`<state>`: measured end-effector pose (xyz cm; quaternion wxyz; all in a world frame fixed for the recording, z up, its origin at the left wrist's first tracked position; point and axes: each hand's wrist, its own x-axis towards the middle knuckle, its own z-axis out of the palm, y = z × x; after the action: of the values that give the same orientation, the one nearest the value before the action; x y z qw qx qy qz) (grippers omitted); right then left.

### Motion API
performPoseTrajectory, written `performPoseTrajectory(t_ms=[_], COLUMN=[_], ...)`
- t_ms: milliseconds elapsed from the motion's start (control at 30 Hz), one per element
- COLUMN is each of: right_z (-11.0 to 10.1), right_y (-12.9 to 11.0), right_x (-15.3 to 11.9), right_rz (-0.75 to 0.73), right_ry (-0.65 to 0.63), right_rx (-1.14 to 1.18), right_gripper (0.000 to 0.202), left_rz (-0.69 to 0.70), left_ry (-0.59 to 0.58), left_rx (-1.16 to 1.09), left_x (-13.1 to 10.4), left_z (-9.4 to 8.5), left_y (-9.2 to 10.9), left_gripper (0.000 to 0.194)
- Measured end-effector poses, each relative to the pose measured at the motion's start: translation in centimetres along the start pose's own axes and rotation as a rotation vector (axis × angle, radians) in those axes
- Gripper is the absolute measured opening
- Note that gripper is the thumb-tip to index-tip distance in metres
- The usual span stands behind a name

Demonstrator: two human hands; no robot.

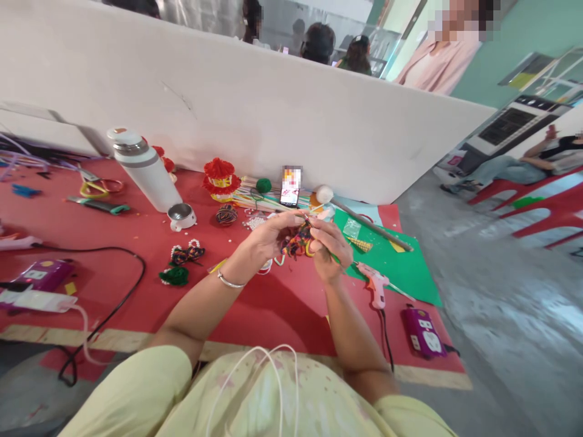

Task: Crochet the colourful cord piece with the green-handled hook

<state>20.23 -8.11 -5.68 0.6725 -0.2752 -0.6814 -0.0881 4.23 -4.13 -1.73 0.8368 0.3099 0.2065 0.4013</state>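
1. Red surface (282,315), bare wood along its near edge; a white partition (273,103) stands along the far edge, people seated beyond it.
2. My left hand (272,235), one: fingers curled, pinching a multicoloured yarn piece (298,241) above the middle of the surface, toward the far edge.
3. My right hand (331,247), one: fingers bent in at the same yarn piece and closed around a slim green tool (336,259), mostly hidden by the hand.
4. Phone (290,188), one, screen lit, upright near the far edge, beyond my hands.
5. Green yarn ball (263,185), beside the phone; multicoloured yarn ball (226,214), farther left and nearer me; white beads (255,223), between that ball and my left hand.
6. Red-and-yellow ornament (221,181), one, near the far edge, left of the green ball.
7. White bottle (144,173), upright toward the far left corner; metal-lined cup (182,217) just beside its base.
8. Scissors (98,185), yellow and red handles, left of the bottle.
9. Dark yarn piece with beads (186,253), left of my forearm; green yarn bundle (174,276) just beside it.
10. Green sheet (414,276), along the right edge; pink glue gun (376,284), at the sheet's near edge.
11. Purple power block (423,332), near right corner.
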Motion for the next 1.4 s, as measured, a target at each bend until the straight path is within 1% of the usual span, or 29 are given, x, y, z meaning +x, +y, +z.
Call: performPoseTrajectory(t_ms=[133,300,400,500,600,733,800,867,933,967,1000,1067,1100,1133,1167,1200,1233,1267,1333,1400], right_z=[-1.6,-3.0,-3.7,-4.4,-4.9,-5.2,-4.9,-4.1,-2.9,-2.3,-1.8,-0.9,-0.6,-0.3,-0.1,0.2,0.4,0.6,0.8,0.6], right_y=[0.6,0.7,0.6,0.5,0.4,0.3,0.4,0.5,0.5,0.4,0.3,0.0,-0.1,-0.2,-0.3,-0.3,-0.2,-0.1,0.4,0.9], right_x=[1.0,2.1,2.7,3.5,4.5,5.1,4.7,3.9,2.8,2.2,1.7,0.8,0.5,0.2,-0.1,-0.3,-0.4,-0.5,-0.3,0.1], right_rz=[-0.017,0.000,0.046,0.111,0.165,0.243,0.354,0.499,0.609,0.634,0.595,0.442,0.342,0.252,0.181,0.138,0.127,0.151,0.265,0.382], right_ry=[-0.156,-0.251,-0.319,-0.379,-0.402,-0.412,-0.383,-0.307,-0.195,-0.115,-0.040,0.000,-0.008,-0.022,-0.025,-0.014,0.016,0.052,0.108,0.096], right_rx=[0.101,0.129,0.144,0.217,0.323,0.384,0.426,0.494,0.522,0.468,0.388,0.176,0.070,-0.021,-0.089,-0.126,-0.129,-0.098,0.049,0.234], right_gripper=[0.029,0.032,0.030,0.026,0.022,0.018,0.015,0.021,0.034,0.038,0.037,0.024,0.017,0.018,0.023,0.027,0.029,0.027,0.019,0.019], left_rz=[0.027,0.050,0.059,0.034,-0.010,-0.072,-0.075,-0.039,0.055,0.127,0.226,0.434,0.493,0.539,0.559,0.557,0.531,0.481,0.340,0.208], left_ry=[0.039,0.043,0.041,0.010,-0.041,-0.116,-0.147,-0.154,-0.131,-0.106,-0.068,0.055,0.118,0.184,0.231,0.262,0.275,0.271,0.223,0.154], left_rx=[0.094,0.211,0.263,0.339,0.394,0.370,0.365,0.381,0.386,0.378,0.374,0.419,0.434,0.431,0.418,0.391,0.355,0.315,0.244,0.218], left_x=[-0.2,-0.1,0.0,0.1,0.1,0.1,0.1,0.2,0.3,0.4,0.5,0.6,0.7,0.7,0.7,0.6,0.5,0.4,0.2,0.0], left_z=[-0.9,-0.9,-0.7,-0.7,-0.8,-0.9,-1.0,-0.8,-0.5,-0.2,0.1,0.8,1.0,1.3,1.5,1.6,1.6,1.6,1.4,1.0], left_y=[1.0,1.9,2.3,2.7,3.1,3.4,3.3,2.9,2.3,1.8,1.2,0.0,-0.6,-1.1,-1.5,-1.8,-1.9,-1.8,-1.0,0.2], left_gripper=[0.035,0.027,0.024,0.022,0.023,0.023,0.022,0.022,0.025,0.028,0.029,0.028,0.031,0.032,0.034,0.035,0.035,0.034,0.030,0.029])
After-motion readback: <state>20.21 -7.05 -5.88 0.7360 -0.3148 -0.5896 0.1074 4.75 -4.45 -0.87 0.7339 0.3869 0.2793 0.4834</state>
